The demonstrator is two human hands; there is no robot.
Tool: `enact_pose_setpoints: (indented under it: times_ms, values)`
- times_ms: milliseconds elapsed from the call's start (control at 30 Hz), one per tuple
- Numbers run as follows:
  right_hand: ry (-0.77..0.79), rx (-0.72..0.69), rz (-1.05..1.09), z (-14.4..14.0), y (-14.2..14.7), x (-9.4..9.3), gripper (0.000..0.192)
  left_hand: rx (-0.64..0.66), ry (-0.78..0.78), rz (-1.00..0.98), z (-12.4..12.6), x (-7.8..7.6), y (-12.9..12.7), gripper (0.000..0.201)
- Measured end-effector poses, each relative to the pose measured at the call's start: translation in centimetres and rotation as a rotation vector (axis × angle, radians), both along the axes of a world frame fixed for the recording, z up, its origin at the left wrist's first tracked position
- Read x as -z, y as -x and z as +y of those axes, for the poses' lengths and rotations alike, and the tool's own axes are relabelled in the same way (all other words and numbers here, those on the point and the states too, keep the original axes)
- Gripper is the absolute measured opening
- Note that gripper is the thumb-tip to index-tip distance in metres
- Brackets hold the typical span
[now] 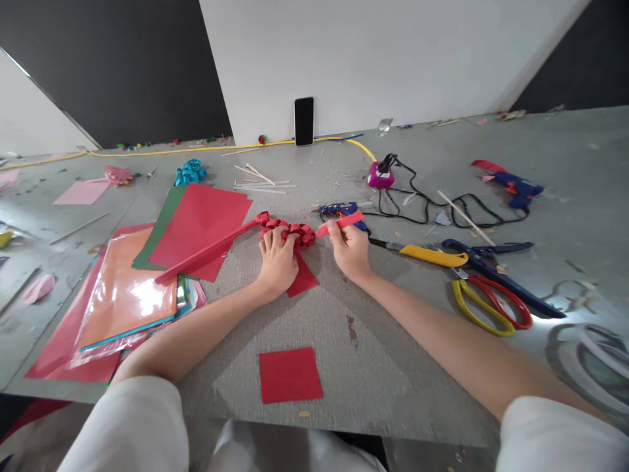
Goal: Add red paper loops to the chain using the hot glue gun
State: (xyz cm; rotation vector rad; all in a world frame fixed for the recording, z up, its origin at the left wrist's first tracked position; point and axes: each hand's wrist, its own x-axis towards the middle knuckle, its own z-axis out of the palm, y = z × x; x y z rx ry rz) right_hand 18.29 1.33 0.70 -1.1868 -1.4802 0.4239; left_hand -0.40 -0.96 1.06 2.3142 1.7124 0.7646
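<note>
A red looped paper flower (303, 235) lies at the middle of the table. My left hand (278, 263) is closed over it, the fingertips curled down onto its loops. From the flower's left side, a long red paper-covered stem (209, 251) slants down across the stacked sheets. Just to the right, my right hand (350, 248) pinches a short red paper strip (350, 223) between thumb and fingers, apart from the flower. Under and below the left hand shows a red paper piece (303, 278). A red paper square (290, 375) rests flat near the front edge.
Red paper sheets (196, 223) and a plastic-wrapped paper pack (132, 288) are on the left. A glue gun (344, 210), purple socket block (380, 176), scissors (491, 305) and another glue gun (515, 187) lie right. A phone (304, 122) leans on the wall.
</note>
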Motion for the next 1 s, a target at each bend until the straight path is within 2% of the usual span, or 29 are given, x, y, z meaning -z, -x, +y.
enact_pose_setpoints:
  times_ms: [100,267,367,433,533,667,800,867,1000]
  values:
    - [0.003,-0.004,0.017,0.1,0.0,0.0,0.062,0.039,-0.023,0.054,-0.2,-0.1,-0.2,0.046]
    - [0.025,-0.007,0.02,0.0,0.1,0.0,0.059,0.0,-0.016,0.023,-0.2,-0.3,-0.5,0.032]
    - [0.031,-0.012,0.017,0.0,0.1,0.0,0.06,0.043,0.01,0.089,-0.4,-0.4,-0.7,0.029]
    - [0.038,-0.019,0.022,0.0,0.0,0.0,0.06,0.067,0.005,0.081,-0.6,-0.6,-0.7,0.034]
    - [0.05,-0.016,0.025,0.0,0.0,0.1,0.06,0.026,-0.013,-0.078,-0.6,-0.7,-0.4,0.056]
    - [0.053,-0.016,0.025,0.0,0.0,0.1,0.06,-0.089,-0.016,-0.432,0.5,-0.1,0.5,0.065]
    - [0.058,-0.033,0.029,-0.1,0.1,0.0,0.059,-0.021,-0.03,-0.657,1.7,0.8,0.8,0.072]
    - [0.053,-0.039,0.031,-0.1,0.0,0.0,0.059,-0.031,-0.049,-0.676,1.9,1.1,0.8,0.068]
    - [0.061,-0.06,0.031,0.0,0.0,0.1,0.062,-0.219,-0.022,-0.513,1.9,1.0,0.8,0.06]
